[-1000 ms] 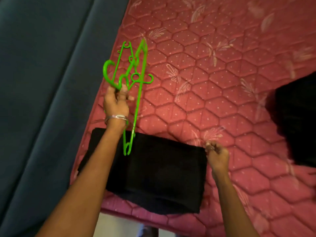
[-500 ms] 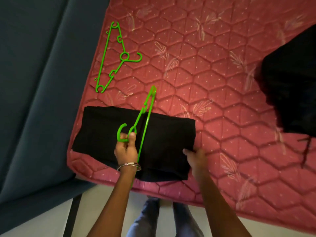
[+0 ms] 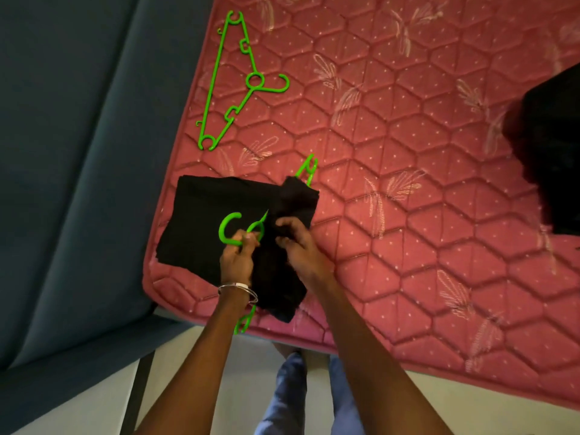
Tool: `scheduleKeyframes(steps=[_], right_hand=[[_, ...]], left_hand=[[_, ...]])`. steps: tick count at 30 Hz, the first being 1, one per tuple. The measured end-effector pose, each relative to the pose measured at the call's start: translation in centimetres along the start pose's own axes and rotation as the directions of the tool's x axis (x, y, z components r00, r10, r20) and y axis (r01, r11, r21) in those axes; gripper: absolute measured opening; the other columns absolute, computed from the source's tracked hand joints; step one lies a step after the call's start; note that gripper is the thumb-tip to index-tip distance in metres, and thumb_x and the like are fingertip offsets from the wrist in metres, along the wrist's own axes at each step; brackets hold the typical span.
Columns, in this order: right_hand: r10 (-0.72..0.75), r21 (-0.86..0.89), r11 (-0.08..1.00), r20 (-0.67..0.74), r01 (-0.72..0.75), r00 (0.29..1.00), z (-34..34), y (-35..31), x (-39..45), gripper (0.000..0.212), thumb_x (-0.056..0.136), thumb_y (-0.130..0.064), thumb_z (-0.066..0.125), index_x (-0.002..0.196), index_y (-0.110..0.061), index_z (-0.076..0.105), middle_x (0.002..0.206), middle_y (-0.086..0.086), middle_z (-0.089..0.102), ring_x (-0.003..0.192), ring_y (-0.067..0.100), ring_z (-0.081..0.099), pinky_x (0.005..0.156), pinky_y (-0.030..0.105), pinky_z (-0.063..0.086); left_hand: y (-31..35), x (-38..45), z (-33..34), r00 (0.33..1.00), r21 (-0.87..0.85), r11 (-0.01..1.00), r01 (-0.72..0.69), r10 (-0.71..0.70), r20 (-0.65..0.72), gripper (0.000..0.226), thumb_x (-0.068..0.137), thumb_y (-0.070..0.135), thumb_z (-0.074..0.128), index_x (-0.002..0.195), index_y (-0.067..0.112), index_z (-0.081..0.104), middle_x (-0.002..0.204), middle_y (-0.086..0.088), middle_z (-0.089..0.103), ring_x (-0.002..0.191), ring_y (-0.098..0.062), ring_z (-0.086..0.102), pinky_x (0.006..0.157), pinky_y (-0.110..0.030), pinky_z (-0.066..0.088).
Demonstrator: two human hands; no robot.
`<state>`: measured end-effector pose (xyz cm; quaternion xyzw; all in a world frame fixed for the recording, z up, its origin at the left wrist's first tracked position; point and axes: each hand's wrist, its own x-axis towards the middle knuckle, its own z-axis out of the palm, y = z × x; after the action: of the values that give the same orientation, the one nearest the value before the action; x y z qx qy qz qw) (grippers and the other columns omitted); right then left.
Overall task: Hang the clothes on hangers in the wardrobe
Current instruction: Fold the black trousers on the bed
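A folded black garment [image 3: 201,221] lies at the near left corner of the red quilted mattress [image 3: 408,189]. My left hand [image 3: 237,257] grips a green hanger [image 3: 230,229] by the neck below its hook, over the garment. The hanger's two ends poke out beyond the cloth at the far and near sides. My right hand [image 3: 298,243] pinches a fold of the black cloth that is drawn over the hanger's bar. A second green hanger [image 3: 238,80] lies flat on the mattress farther away.
More black clothing [image 3: 552,158] is piled at the mattress's right edge. A dark blue upholstered surface [image 3: 78,183] runs along the left. Pale floor [image 3: 219,372] and my jeans-clad legs [image 3: 292,394] show below the mattress's near edge.
One hanger was laid on the mattress. My left hand brought the other down onto the garment. My right hand moved left from the garment's right edge and folded cloth over the hanger's bar.
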<state>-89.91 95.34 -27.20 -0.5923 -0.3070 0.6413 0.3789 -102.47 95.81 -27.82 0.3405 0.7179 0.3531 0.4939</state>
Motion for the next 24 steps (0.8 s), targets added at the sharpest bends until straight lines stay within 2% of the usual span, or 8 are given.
scheduleKeyframes(steps=[4, 8, 12, 16, 17, 19, 21, 24], right_hand=[[0.147, -0.004, 0.989, 0.050, -0.147, 0.988, 4.0, 1.9, 1.8, 0.027, 0.093, -0.024, 0.053, 0.119, -0.032, 0.053, 0.118, -0.003, 0.061, 0.111, 0.013, 0.055, 0.098, 0.029, 0.046], [0.323, 0.230, 0.907, 0.159, -0.353, 0.933, 5.3, 1.4, 2.3, 0.024, 0.104, -0.016, 0.034, 0.092, -0.013, 0.055, 0.094, 0.003, 0.058, 0.090, 0.010, 0.055, 0.068, 0.011, 0.049], [0.480, 0.353, 0.779, 0.196, -0.518, 0.855, 4.4, 1.0, 4.3, 0.078, 0.091, -0.071, 0.012, 0.110, -0.013, 0.060, 0.082, 0.003, 0.067, 0.078, 0.015, 0.062, 0.071, 0.030, 0.048], [0.513, 0.243, 0.794, 0.222, -0.557, 0.829, 3.5, -0.4, 4.8, 0.094, 0.088, -0.075, 0.010, 0.037, -0.010, 0.055, 0.034, 0.004, 0.046, 0.030, 0.016, 0.048, 0.040, 0.019, 0.041], [0.503, 0.264, 0.795, 0.218, -0.547, 0.836, 3.6, -0.6, 5.1, 0.091, 0.090, -0.072, 0.014, 0.037, -0.010, 0.052, 0.035, 0.008, 0.047, 0.030, 0.018, 0.050, 0.037, 0.018, 0.041], [0.487, 0.435, 0.719, 0.243, -0.543, 0.839, 3.8, -0.2, 5.8, 0.074, 0.091, -0.070, 0.023, 0.084, -0.006, 0.060, 0.068, 0.019, 0.066, 0.074, 0.038, 0.070, 0.056, 0.032, 0.056], [0.427, 0.563, 0.641, 0.304, -0.522, 0.852, 3.1, 0.0, 5.6, 0.069, 0.089, -0.069, 0.029, 0.113, -0.010, 0.056, 0.105, 0.020, 0.066, 0.123, 0.055, 0.043, 0.082, 0.048, 0.052], [0.410, 0.515, 0.664, 0.357, -0.543, 0.840, 2.5, 1.3, 4.5, 0.067, 0.085, -0.064, 0.038, 0.105, -0.011, 0.073, 0.113, 0.017, 0.063, 0.108, 0.037, 0.056, 0.091, 0.047, 0.048]], left_hand=[[0.4, 0.6, -1.4, 0.999, 0.147, 0.988, -0.035, 0.038, -0.017, 0.023, 0.091, 0.024, 0.056, 0.071, 0.016, 0.062, 0.076, 0.005, 0.064, 0.076, -0.005, 0.057, 0.079, -0.028, 0.040], [-0.5, 1.4, -2.6, 0.989, 0.271, 0.951, -0.149, 0.149, 0.022, 0.040, 0.079, 0.048, 0.046, 0.072, 0.017, 0.070, 0.113, -0.011, 0.065, 0.115, -0.022, 0.053, 0.102, -0.038, 0.038], [-0.5, 1.2, -3.1, 0.983, 0.288, 0.943, -0.167, 0.136, 0.125, 0.040, 0.073, 0.062, 0.046, 0.075, 0.031, 0.072, 0.110, -0.007, 0.063, 0.112, -0.027, 0.051, 0.103, -0.037, 0.037], [0.2, -1.4, -1.8, 0.961, 0.565, 0.777, -0.277, 0.222, 0.166, 0.068, 0.069, 0.070, 0.039, 0.095, 0.018, 0.074, 0.110, -0.005, 0.057, 0.101, -0.029, 0.044, 0.084, -0.033, 0.039], [0.3, -1.7, -1.7, 0.957, 0.568, 0.770, -0.290, 0.239, 0.163, 0.069, 0.070, 0.070, 0.038, 0.097, 0.017, 0.074, 0.107, -0.008, 0.058, 0.098, -0.031, 0.046, 0.081, -0.034, 0.039], [0.3, -1.7, -1.5, 0.947, 0.483, 0.815, -0.320, 0.262, 0.186, 0.064, 0.074, 0.066, 0.041, 0.097, 0.015, 0.074, 0.100, -0.010, 0.059, 0.090, -0.030, 0.051, 0.078, -0.031, 0.039], [0.2, -2.0, -1.2, 0.923, 0.379, 0.852, -0.361, 0.270, 0.273, 0.055, 0.074, 0.059, 0.050, 0.100, 0.016, 0.072, 0.093, -0.007, 0.059, 0.077, -0.018, 0.052, 0.070, -0.021, 0.042], [0.2, -2.4, -1.8, 0.903, 0.271, 0.905, -0.328, 0.216, 0.371, 0.061, 0.065, 0.054, 0.064, 0.112, 0.016, 0.065, 0.094, -0.002, 0.063, 0.074, -0.007, 0.057, 0.066, -0.011, 0.044]])
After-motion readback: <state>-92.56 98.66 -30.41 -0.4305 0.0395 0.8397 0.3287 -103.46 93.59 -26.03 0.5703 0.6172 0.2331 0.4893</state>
